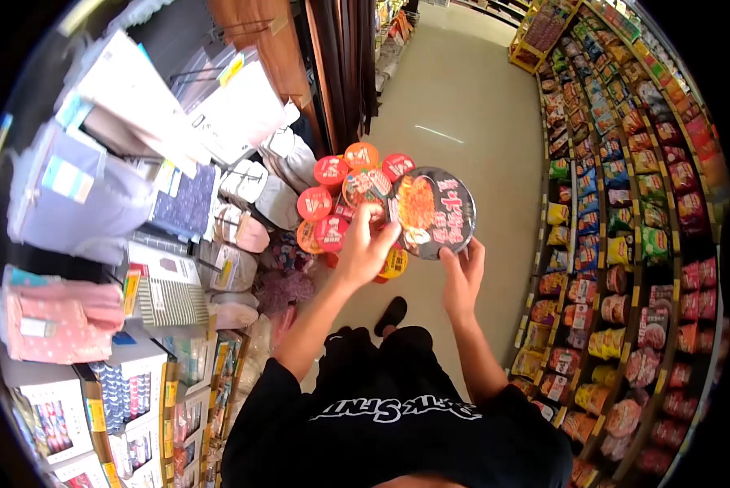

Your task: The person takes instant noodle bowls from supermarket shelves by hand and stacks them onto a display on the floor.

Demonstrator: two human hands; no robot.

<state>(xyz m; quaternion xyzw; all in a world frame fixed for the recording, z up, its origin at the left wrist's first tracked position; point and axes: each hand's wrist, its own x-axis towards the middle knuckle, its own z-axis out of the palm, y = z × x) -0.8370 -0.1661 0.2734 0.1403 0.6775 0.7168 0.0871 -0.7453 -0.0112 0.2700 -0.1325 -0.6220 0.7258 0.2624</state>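
A round black instant noodle bowl [450, 213], with a picture of noodles and pale red lettering on its lid, is held up in front of me. My left hand [367, 246] grips its left edge, fingers bent and partly hidden. At the lower right rim, my right hand [464, 272] holds the bowl with the thumb near the lid's edge. Just beyond my left hand, several cup noodles with red lids [330, 233] and orange lids [361, 155] stand clustered together. A yellow noodle container [396, 263] shows partly below the bowl. What supports the cluster is hidden.
On the right, long shelves carry bagged snacks [655, 244] and packaged noodles [611, 343]. Hanging textiles [88, 183] and boxed goods [52, 419] line the left side. A pale floor aisle [454, 89] runs ahead, with a yellow display rack [541, 37] at its far right.
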